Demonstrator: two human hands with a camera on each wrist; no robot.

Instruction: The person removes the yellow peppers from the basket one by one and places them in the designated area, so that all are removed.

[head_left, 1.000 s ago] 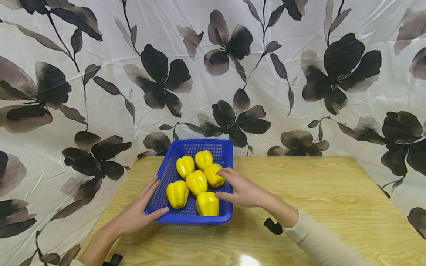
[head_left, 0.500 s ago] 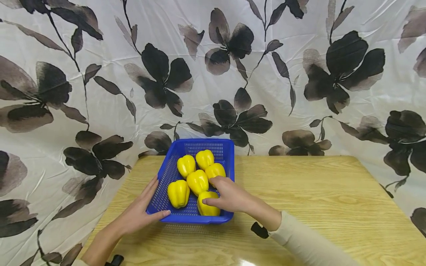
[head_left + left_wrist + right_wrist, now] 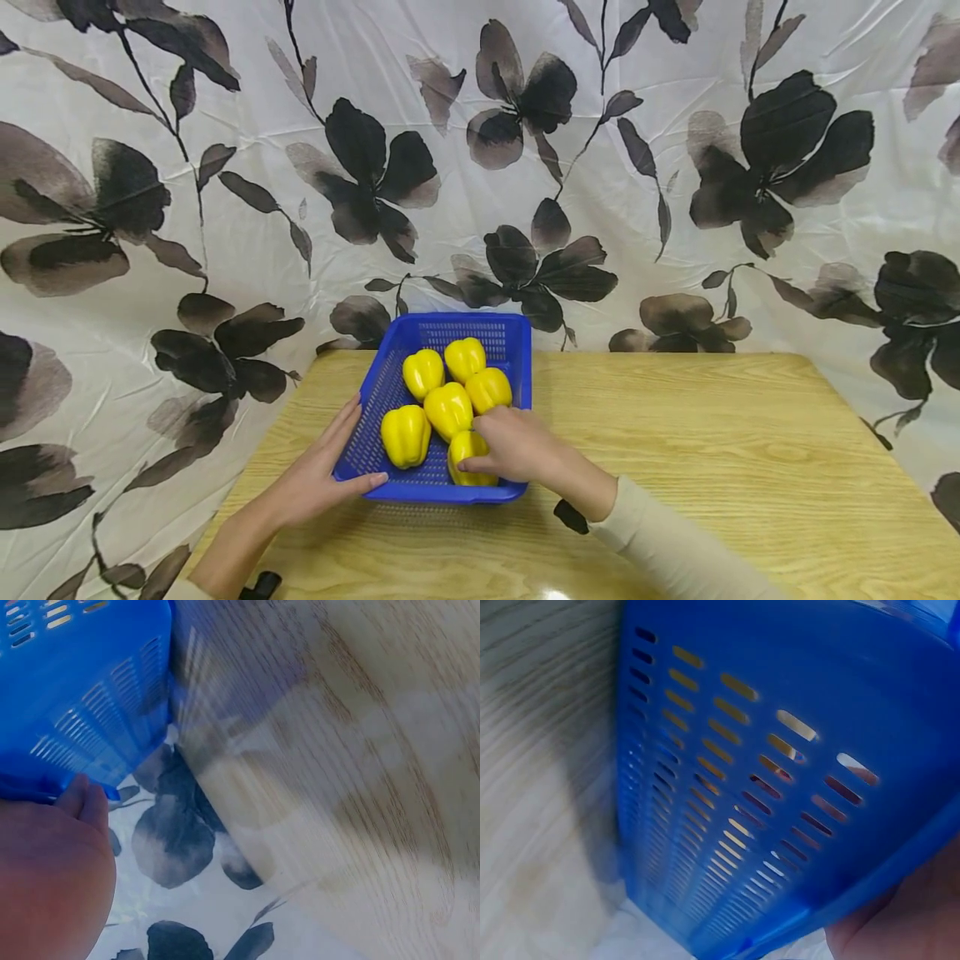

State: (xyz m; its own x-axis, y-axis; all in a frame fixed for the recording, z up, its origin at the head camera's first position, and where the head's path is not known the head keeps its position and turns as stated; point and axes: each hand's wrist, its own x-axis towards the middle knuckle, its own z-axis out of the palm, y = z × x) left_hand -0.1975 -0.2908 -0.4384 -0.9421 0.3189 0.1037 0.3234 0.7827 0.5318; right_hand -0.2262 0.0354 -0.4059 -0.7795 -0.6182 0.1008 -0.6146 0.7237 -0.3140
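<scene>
A blue slotted plastic basket (image 3: 450,494) stands on the table with several yellow bell peppers inside. My left hand (image 3: 315,479) holds its near left corner, thumb on the front rim and fingers along the left rim. Inside the near right corner, my right hand (image 3: 521,446) grips a yellow bell pepper (image 3: 462,450), thumb on its near side; the other fingertips are hidden. Another bell pepper (image 3: 488,388) lies just beyond that hand. In the left wrist view, fingers touch the basket's rim (image 3: 90,787). The right wrist view is mostly filled by the basket's slotted wall (image 3: 840,697).
The wooden table (image 3: 675,433) extends to the right of the basket. A floral cloth (image 3: 660,150) hangs behind the table and along its sides. Other peppers, including a left one (image 3: 405,436) and a middle one (image 3: 448,410), sit close together in the basket.
My right hand has moved left and down from the basket's right rim onto the near right pepper and taken hold of it. The left hand stays on the basket.
</scene>
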